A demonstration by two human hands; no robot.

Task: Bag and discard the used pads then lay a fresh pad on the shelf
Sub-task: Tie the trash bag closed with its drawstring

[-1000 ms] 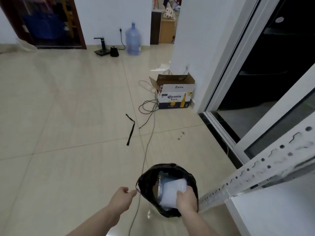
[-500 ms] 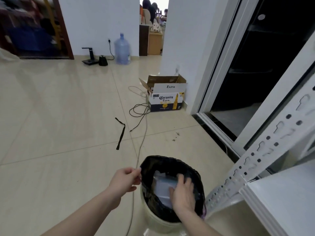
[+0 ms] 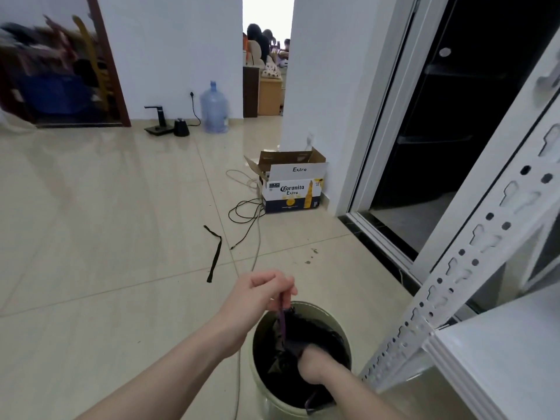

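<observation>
Two hands are at the bin point(image 3: 341, 324), the pale round pail nearest me and my landmark for everything else. My right hand point(image 3: 312, 363) is sunk wrist-deep into the black bag point(image 3: 321, 331) lining the bin; its fingers are hidden in the plastic, so I cannot tell whether they are spread or curled round anything. I judge it is pressing the used pads down, though no pad shows now, so they must lie under the folds. My left hand point(image 3: 262, 291) hovers just above the bin's far-left rim, fingers closed in a pinch on the purple drawstring point(image 3: 282, 321), which hangs taut into the bag. Holding it up likely keeps the mouth from collapsing while the other hand works, and readies the bag for cinching.

Just right of the bin stands one white shelf point(image 3: 497, 353) with its perforated metal upright point(image 3: 454, 277) slanting across; its top is bare, no fresh pad yet. Beyond the bin lie one black strap point(image 3: 214, 253) and a thin cable point(image 3: 257, 237) trailing toward it. Further beyond sits one open cardboard box point(image 3: 292, 184) by the wall. Farthest from the bin I count one water jug point(image 3: 214, 108) and one dark dispenser base point(image 3: 157, 119).
</observation>
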